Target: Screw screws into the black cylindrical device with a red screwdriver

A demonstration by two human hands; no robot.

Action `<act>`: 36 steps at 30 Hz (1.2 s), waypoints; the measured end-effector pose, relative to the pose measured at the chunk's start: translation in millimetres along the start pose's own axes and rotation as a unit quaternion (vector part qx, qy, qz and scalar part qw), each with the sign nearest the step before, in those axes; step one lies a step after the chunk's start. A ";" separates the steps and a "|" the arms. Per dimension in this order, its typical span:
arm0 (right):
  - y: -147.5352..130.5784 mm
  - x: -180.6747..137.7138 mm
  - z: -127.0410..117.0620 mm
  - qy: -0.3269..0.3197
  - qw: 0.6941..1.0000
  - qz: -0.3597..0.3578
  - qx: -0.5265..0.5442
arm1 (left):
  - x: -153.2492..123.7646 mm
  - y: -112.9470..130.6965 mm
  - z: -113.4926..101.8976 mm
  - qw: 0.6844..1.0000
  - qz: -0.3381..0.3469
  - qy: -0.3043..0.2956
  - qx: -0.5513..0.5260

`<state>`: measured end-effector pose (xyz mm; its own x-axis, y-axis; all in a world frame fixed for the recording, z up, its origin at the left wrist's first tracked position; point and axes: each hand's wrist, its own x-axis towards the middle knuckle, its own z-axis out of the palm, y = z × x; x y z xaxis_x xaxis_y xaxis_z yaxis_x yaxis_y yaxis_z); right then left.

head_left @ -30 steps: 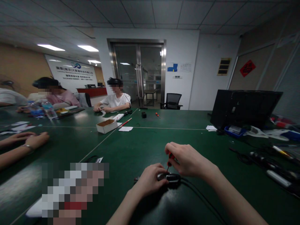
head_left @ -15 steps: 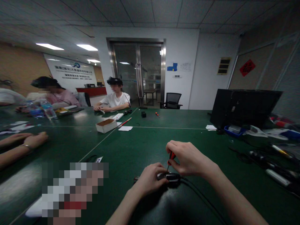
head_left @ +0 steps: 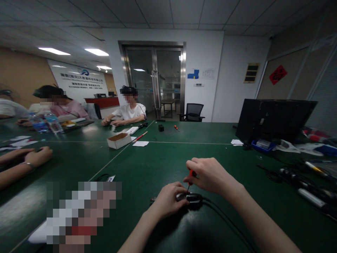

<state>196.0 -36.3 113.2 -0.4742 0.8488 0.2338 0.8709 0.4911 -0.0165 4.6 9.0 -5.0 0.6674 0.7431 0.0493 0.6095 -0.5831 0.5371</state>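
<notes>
On the green table in front of me, my left hand [head_left: 168, 200] is closed around a small, glossy dark device [head_left: 195, 199] and presses it to the tabletop. A black cable [head_left: 218, 212] runs from the device's right end toward me. My right hand [head_left: 210, 174] grips a screwdriver [head_left: 191, 174] by its red and black handle. The screwdriver stands nearly upright, its thin shaft pointing down to the device beside my left fingertips. Its tip is too small to make out, and my left hand covers part of the device.
Ahead stand an open white box [head_left: 119, 142] and a second screwdriver [head_left: 176, 128]. A monitor [head_left: 273, 123] and a blue tray [head_left: 263, 146] are at the right, near a cluttered power strip [head_left: 297, 182]. Another person's hands [head_left: 39, 158] rest at the left; several people sit beyond.
My right fingers have shifted slightly on the screwdriver handle, and more of its red side shows. My left hand and the device stay in place.
</notes>
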 end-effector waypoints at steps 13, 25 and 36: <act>0.8 -1.6 1.7 0.003 0.997 -0.009 0.078 | 0.1 2.4 -0.6 1.000 -0.010 -0.004 0.003; 1.8 -5.8 2.1 0.001 0.995 -0.034 0.089 | -0.1 1.0 -0.1 1.000 -0.006 -0.003 0.004; -4.9 -1.3 -0.5 -0.002 1.000 -0.004 -0.008 | 0.6 1.9 -2.0 1.000 0.003 -0.006 -0.005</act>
<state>192.5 -39.9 113.5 -0.4821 0.8452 0.2309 0.8689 0.4951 0.0019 5.3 9.0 -2.3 0.6768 0.7350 0.0419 0.6010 -0.5844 0.5452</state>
